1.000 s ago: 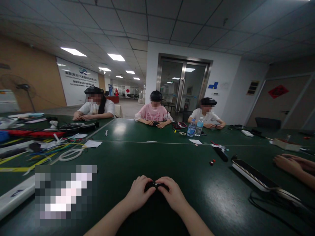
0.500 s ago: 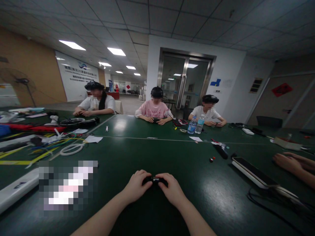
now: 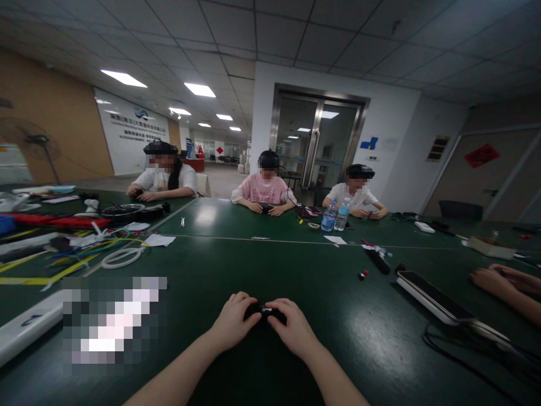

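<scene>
A small dark object with a pale shiny patch at its middle (image 3: 266,309) is between my hands, just above or on the green table; its exact kind I cannot make out. My left hand (image 3: 236,318) grips its left end, thumb and fingers closed round it. The right end is pinched in my right hand (image 3: 291,321), with the thumb below and the fingers curled over the top. Much of the object is hidden behind my fingers.
A white power strip (image 3: 31,330) and a blurred-out item (image 3: 116,321) lie at left, near a coiled white cable (image 3: 122,258). A phone on a white block (image 3: 437,296) and another person's hands (image 3: 499,282) are at right. Two water bottles (image 3: 336,215) stand ahead, near three seated people.
My hands keep hold of the dark object in nearly the same place. The right thumb and fingers have shifted slightly to the left. The view has moved very slightly.
</scene>
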Available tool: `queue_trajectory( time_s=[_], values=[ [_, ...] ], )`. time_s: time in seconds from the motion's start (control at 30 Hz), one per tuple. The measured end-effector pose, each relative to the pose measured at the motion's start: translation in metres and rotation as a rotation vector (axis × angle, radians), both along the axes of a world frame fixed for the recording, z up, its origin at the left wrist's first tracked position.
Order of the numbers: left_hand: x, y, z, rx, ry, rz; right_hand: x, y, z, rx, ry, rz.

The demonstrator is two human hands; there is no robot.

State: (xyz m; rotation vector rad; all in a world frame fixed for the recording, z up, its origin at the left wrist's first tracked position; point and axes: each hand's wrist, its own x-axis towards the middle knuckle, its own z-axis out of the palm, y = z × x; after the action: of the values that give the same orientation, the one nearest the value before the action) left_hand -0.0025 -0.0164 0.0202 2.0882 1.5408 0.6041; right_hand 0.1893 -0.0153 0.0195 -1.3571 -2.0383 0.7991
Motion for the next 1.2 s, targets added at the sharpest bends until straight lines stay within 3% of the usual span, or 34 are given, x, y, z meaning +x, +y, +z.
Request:
queue_trajectory(
  time_s=[0.6,1.2],
  values=[
    [0.0035,-0.0051,0.0061,0.003,0.037,-0.031,-0.0027,0.0035,-0.0041,0.007,-0.017,-0.049],
    [0.0003,-0.0007,-0.0036,0.028,0.007,-0.053,-0.0042,0.0014,0.0000,-0.064,0.001,-0.078]
  ],
)
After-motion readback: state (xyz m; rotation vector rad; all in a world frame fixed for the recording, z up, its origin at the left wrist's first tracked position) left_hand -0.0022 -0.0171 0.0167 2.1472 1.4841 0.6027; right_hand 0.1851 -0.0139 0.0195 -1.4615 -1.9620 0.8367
